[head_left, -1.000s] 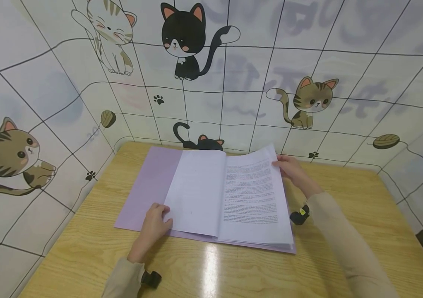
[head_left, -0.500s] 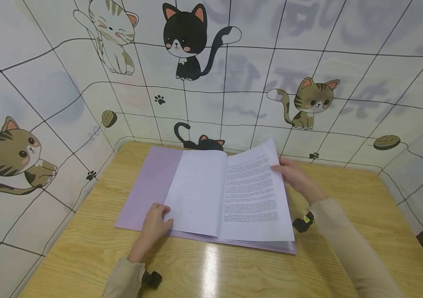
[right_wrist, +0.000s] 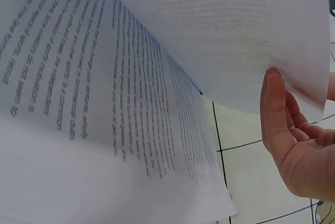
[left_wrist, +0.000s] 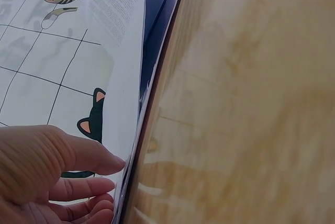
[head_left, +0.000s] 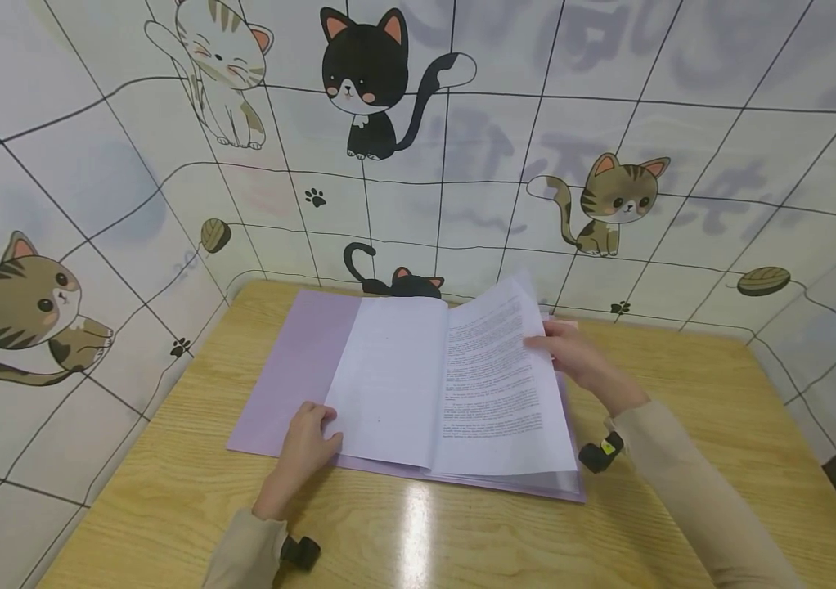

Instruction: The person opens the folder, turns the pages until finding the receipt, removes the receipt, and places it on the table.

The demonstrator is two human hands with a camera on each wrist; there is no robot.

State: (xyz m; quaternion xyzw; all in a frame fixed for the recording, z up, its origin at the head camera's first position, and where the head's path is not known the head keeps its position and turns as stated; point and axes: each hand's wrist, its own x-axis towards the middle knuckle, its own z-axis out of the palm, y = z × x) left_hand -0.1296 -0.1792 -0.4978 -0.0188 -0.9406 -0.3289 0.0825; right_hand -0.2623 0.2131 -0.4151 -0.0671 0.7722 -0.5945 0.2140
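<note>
A lilac folder point(head_left: 289, 368) lies spread on the table with printed sheets in it. On its left side is a nearly blank white page point(head_left: 388, 380). My left hand point(head_left: 307, 442) rests at that page's lower left corner, thumb point(left_wrist: 99, 156) and loosely bent fingers against the sheet near its edge. With my right hand point(head_left: 573, 353) I pinch the outer edge of the printed right page point(head_left: 492, 393), near the top. This page is raised and bowed, its upper corner standing up. Beneath it, the right wrist view shows another printed sheet point(right_wrist: 104, 77).
The wooden table point(head_left: 418, 540) meets a cat-patterned wall covering point(head_left: 492, 204) just behind the folder. A small black wrist camera point(head_left: 300, 553) sits at the left cuff and another black camera point(head_left: 600, 452) at the right cuff.
The right hand has shifted slightly down and inward with the page edge, and the page lifts and curves more toward the left. The left hand stays in place.
</note>
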